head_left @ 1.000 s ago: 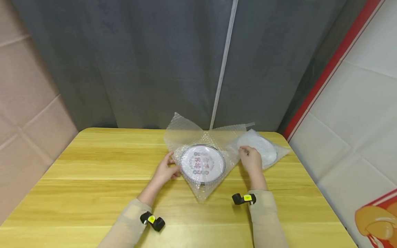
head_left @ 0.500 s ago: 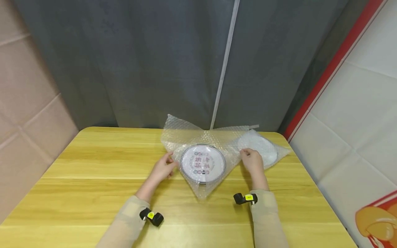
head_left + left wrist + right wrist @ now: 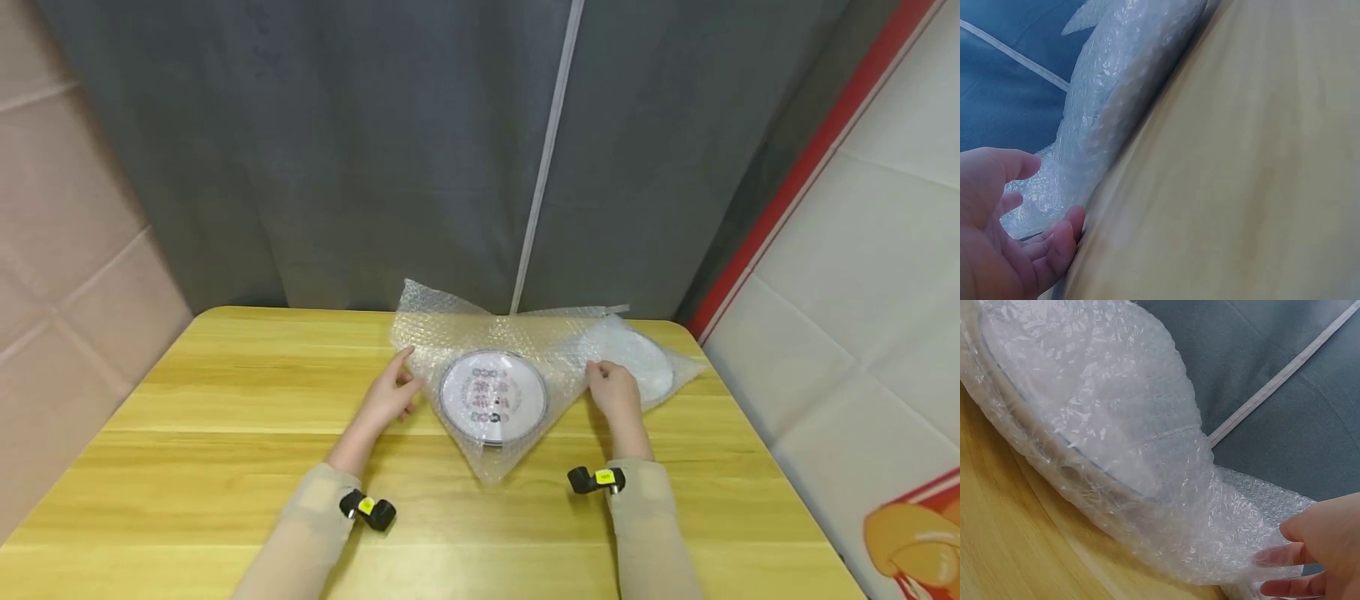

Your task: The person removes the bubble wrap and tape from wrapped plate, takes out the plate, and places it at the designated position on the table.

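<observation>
A round white plate (image 3: 492,398) with a dark rim and red printed characters lies at mid-table, under a layer of clear bubble wrap (image 3: 480,329). The wrap comes to a point toward the front, and its back corners stand up against the curtain. My left hand (image 3: 387,396) is at the wrap's left edge, thumb and fingers spread apart; its fingertips are right by the wrap in the left wrist view. At the opposite edge is my right hand (image 3: 615,390). In the right wrist view a finger shows through the wrap, with the thumb (image 3: 1297,526) apart from it.
Behind my right hand a second disc-shaped thing (image 3: 648,362), pale with a bluish rim, lies in its own bubble wrap near the table's back right corner. A grey curtain (image 3: 360,167) hangs along the back edge of the wooden table (image 3: 247,400).
My left hand has drawn back a little to the left and spread its fingers. My right hand has shifted slightly right. The wrap's back left corner has settled lower and to the left.
</observation>
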